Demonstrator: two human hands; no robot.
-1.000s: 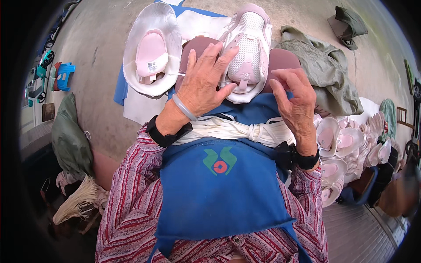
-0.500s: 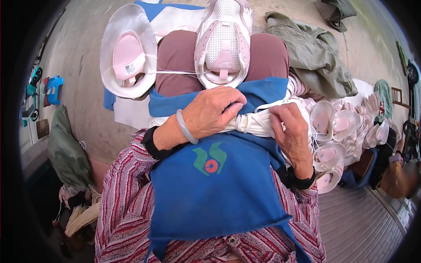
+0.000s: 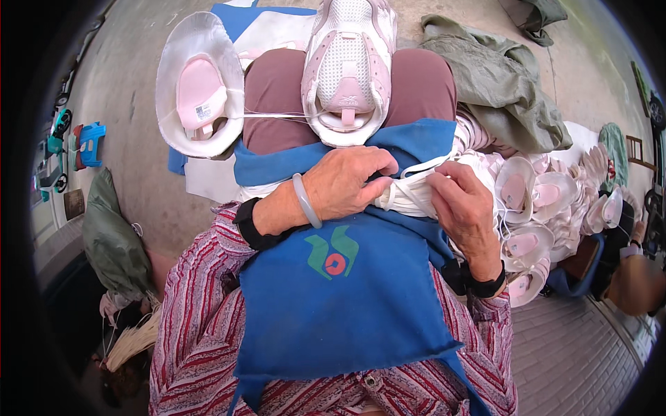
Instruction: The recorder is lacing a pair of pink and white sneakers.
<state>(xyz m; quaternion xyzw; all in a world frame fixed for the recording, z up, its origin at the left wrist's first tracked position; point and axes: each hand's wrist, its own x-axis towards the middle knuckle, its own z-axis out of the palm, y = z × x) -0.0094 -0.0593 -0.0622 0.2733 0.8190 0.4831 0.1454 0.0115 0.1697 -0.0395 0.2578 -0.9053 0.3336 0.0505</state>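
The left hand point(image 3: 343, 179) and right hand point(image 3: 466, 202) curl narrowly at the white shoelace bundle point(image 3: 411, 197) (whether gripping, I can't tell); gentle, single-strand pulls should limit tangles.

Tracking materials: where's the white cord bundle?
Head view, mostly right of centre: the bundle crosses the blue apron, partly behind left hand and right hand.

white laces point(image 3: 408, 199), blue apron point(image 3: 340, 312), red-striped sleeves point(image 3: 201, 277)

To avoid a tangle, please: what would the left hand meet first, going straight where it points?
The left hand would probably meet the white laces first, though depth is unclear.
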